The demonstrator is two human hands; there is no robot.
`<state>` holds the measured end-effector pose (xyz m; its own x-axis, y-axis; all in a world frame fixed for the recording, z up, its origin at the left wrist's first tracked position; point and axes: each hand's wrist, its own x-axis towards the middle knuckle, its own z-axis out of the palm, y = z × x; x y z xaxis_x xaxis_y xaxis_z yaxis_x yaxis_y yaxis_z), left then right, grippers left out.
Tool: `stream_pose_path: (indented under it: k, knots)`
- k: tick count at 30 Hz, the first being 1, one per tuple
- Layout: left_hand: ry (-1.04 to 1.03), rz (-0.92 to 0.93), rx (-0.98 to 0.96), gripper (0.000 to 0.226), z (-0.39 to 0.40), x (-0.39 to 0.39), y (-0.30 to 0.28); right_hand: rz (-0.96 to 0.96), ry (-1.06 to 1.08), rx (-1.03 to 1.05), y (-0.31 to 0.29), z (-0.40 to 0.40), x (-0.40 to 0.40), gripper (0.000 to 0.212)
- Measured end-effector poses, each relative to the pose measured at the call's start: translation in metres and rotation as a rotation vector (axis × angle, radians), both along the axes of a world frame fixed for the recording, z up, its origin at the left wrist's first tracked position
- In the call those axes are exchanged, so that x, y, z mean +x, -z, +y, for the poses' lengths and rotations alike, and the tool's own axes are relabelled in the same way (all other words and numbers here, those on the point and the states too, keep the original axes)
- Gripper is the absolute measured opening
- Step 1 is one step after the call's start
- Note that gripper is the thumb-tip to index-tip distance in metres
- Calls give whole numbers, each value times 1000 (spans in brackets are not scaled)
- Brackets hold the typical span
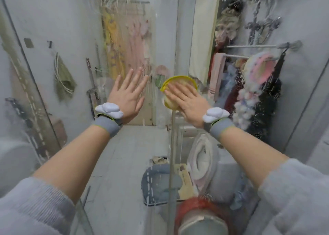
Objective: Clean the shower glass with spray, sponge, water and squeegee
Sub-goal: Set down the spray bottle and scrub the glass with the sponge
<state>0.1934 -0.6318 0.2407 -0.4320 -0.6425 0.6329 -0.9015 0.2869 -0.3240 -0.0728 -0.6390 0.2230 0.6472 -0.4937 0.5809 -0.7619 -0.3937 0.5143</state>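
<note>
View from a head-worn camera, looking forward and down at two bare forearms reaching toward a wet shower glass (124,38) streaked with foam and droplets. The right hand (185,99) lies flat on a round yellow sponge (178,82), fingers straight and close together, pressing it against the glass near the middle of the view, beside a vertical glass edge (171,145). The left hand (127,96) is held up just to the left of the sponge, fingers straight and spread wide, holding nothing; its palm faces the glass, though it is hard to tell whether it touches the surface. Each wrist carries a grey band with a white device on top (109,110), and grey fuzzy sleeves (35,208) are pushed up the arms. Through the blurred glass appear a white toilet (201,161), a grey mat (156,183) on the tiled floor, hanging clothes (128,44) at the back, and a towel rail (252,46) crowded with fabrics on the right.
</note>
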Motion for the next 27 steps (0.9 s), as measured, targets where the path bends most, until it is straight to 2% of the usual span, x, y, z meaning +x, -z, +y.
stream_pose_path:
  k: [2, 4, 5, 8, 10, 12, 14, 15, 16, 17, 20, 22, 23, 25, 26, 27]
  knots:
    - [-24, 37, 31, 66, 5, 6, 7, -144, 63, -35, -19, -2, 14, 74]
    - [-34, 54, 74, 65, 8, 15, 20, -191, 98, -55, -6, 2, 30, 76]
    - [-36, 59, 85, 64, 10, 16, 28, -148, 79, -42, 11, 4, 31, 78]
    - [-29, 47, 163, 64, 18, 36, 61, 138, 68, 274, 96, 22, 38, 86]
    - [-21, 34, 195, 66, 18, 55, 74, 166, 79, 290, 117, 26, 35, 86]
    - [-14, 37, 174, 66, 12, 73, 75, 42, 114, 124, 98, 17, 44, 77]
    - [-5, 26, 128, 67, 8, 85, 69, -246, 178, -37, 63, 9, 72, 71]
    - [-3, 20, 133, 68, 8, 93, 73, -368, 184, -60, 60, 7, 97, 71]
    - [0, 26, 130, 68, 8, 93, 72, -405, 164, -33, 61, 5, 113, 72]
    - [-6, 41, 139, 68, 8, 98, 78, -336, 119, 13, 79, 3, 132, 75]
    - [-57, 107, 144, 70, 12, 124, 95, 57, 76, 216, 148, 12, 142, 82]
    - [-90, 92, 118, 72, 16, 148, 101, 123, 76, 160, 147, 13, 125, 79]
    - [-107, 98, 105, 73, 18, 164, 99, 58, 104, 59, 130, 10, 127, 75]
    - [-158, 180, 91, 75, 22, 186, 90, -243, 192, -110, 74, 2, 149, 71]
    - [-188, 231, 92, 76, 24, 197, 87, -382, 189, -134, 46, -2, 173, 71]
    - [-210, 260, 96, 77, 27, 206, 86, -443, 147, -137, 29, -7, 200, 72]
